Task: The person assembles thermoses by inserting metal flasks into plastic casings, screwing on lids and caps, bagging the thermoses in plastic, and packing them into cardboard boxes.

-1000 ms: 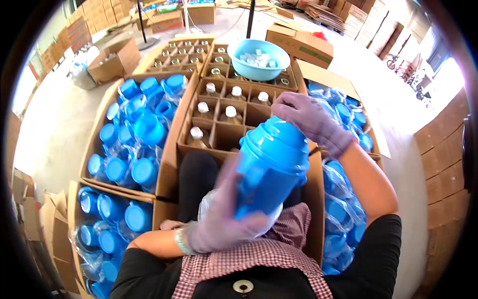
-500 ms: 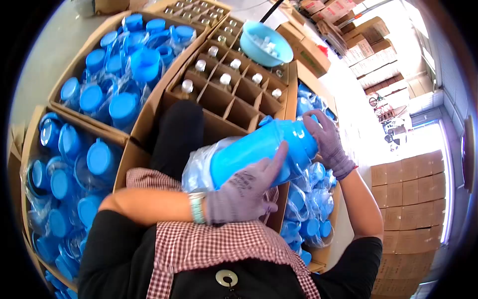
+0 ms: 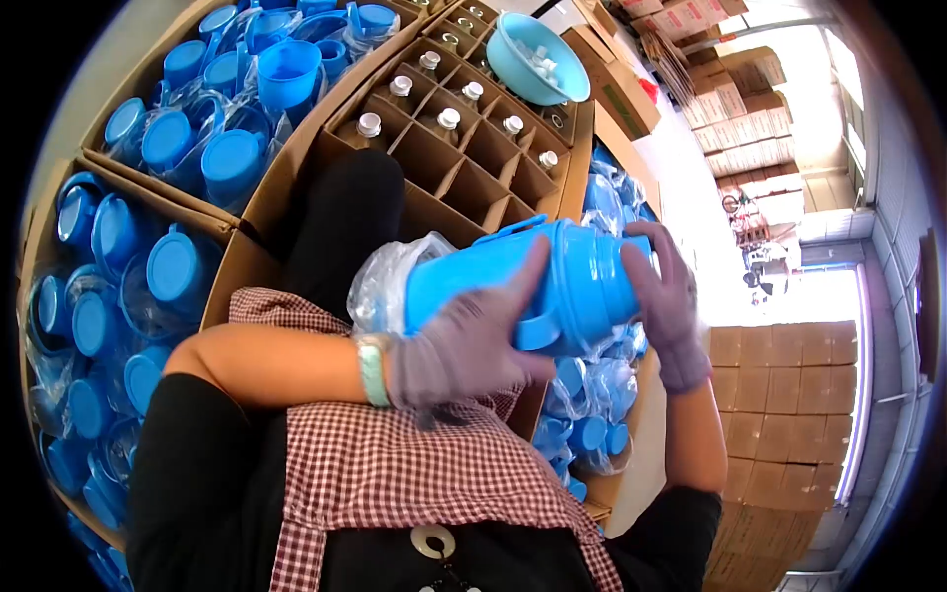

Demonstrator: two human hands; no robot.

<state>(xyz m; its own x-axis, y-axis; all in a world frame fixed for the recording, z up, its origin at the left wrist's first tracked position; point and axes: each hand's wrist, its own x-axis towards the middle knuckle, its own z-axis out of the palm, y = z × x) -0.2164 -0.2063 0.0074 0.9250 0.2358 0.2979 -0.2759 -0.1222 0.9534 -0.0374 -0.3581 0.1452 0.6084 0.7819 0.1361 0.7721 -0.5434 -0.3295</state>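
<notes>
A blue plastic thermos flask (image 3: 473, 276) lies on its side above my lap, its wide base end at the left in a clear plastic bag (image 3: 380, 288) and its neck at the right. My left hand (image 3: 469, 340), in a grey-purple glove, is closed against the near side of the body, thumb and fingers spread around it and slightly blurred. My right hand (image 3: 671, 306), gloved alike, wraps its fingers over the neck end. A side handle (image 3: 538, 333) shows below the neck. What lies under my right palm is hidden.
A divided carton (image 3: 464, 187) ahead holds several silver-topped glass liners (image 3: 449, 120). A light-blue basin (image 3: 513, 74) of small white pieces stands on it. Cartons of blue flask parts (image 3: 178, 266) lie left, another batch (image 3: 592, 395) right. Stacked boxes (image 3: 779, 395) stand farther right.
The flask has turned closer to level, its neck end lower and nearer the right. My left thumb has moved apart from the fingers; my right hand has shifted down along the neck end.
</notes>
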